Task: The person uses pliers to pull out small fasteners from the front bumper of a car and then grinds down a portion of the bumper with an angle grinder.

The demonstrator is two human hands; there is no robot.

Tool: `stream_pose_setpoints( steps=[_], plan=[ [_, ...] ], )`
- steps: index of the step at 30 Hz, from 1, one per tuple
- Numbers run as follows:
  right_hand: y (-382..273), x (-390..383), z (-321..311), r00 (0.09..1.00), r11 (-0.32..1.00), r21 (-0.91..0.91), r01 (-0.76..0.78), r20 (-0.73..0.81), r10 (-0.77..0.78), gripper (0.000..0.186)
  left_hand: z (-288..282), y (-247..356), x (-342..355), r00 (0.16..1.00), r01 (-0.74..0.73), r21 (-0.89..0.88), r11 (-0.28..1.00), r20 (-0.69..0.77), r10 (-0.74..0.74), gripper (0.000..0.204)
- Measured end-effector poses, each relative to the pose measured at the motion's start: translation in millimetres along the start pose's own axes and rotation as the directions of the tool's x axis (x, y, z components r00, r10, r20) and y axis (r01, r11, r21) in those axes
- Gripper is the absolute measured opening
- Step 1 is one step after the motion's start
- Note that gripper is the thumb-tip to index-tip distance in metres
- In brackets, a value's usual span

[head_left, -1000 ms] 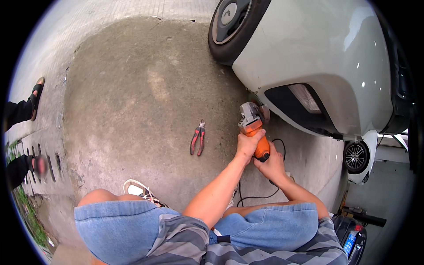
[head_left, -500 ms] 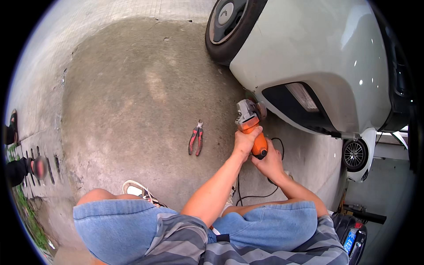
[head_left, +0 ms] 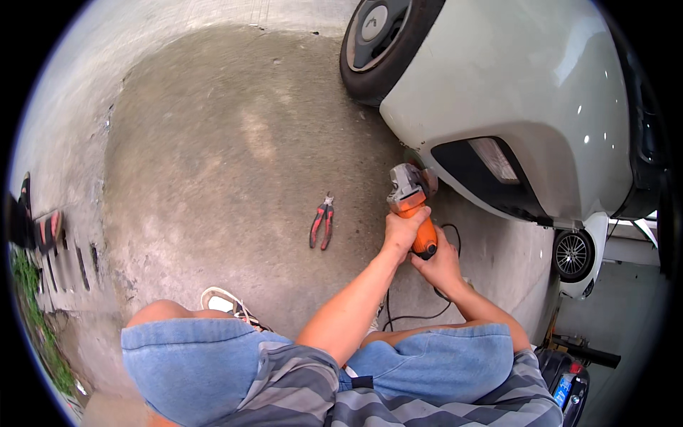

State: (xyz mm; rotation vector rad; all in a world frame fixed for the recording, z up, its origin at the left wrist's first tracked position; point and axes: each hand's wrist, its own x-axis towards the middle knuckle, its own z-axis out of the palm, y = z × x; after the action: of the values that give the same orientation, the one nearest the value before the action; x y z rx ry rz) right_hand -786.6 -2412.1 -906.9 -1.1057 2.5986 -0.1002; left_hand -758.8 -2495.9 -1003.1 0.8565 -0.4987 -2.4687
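Both my hands are wrapped around an orange angle grinder [head_left: 425, 239] with a grey metal head. My left hand [head_left: 403, 231] grips the body just behind the head, and my right hand [head_left: 438, 260] holds the rear end from the right side. The grinder's head is close to the lower edge of a pale car bumper [head_left: 455, 107]; whether its disc touches the bumper I cannot tell. A black cord runs from behind my right hand along the floor. Left of my forearm, pliers [head_left: 322, 223] with red and black handles lie on the concrete, jaws pointing away.
A car wheel [head_left: 384, 43] stands beyond the grinder, and a dark recess with a lamp [head_left: 496, 160] is in the bumper. A black cable [head_left: 421, 317] loops near my right leg. At the far left, another person's foot [head_left: 51, 229] is by a drain grate. More cars stand at right.
The view has shifted slightly, so the car, pliers and grinder appear a little further right. At the far left, the other person's foot has moved. My grip is the same.
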Motion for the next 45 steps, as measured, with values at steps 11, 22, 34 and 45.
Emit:
stream_pose_setpoints(
  steps=[11,22,34,45],
  plan=[
    [-19,-4,25,0.999,0.999,0.030,-0.032,-0.005,0.032,0.078,-26,26,-15,0.997,-0.001,0.106,0.994,-0.070,0.009,0.033],
    [-33,-6,26,0.999,0.999,0.000,-0.042,0.003,0.042,0.077,-35,30,-12,1.000,0.003,0.049,0.999,-0.018,-0.002,0.033],
    [-27,-8,17,0.999,0.999,0.009,-0.048,0.007,0.048,0.078,-24,27,-15,1.000,0.020,0.039,0.999,-0.015,-0.019,0.031],
    [-29,-11,15,1.000,1.000,0.004,-0.023,-0.018,0.023,0.077,-22,29,-17,1.000,-0.011,0.037,0.999,-0.021,0.012,0.032]
  ],
)
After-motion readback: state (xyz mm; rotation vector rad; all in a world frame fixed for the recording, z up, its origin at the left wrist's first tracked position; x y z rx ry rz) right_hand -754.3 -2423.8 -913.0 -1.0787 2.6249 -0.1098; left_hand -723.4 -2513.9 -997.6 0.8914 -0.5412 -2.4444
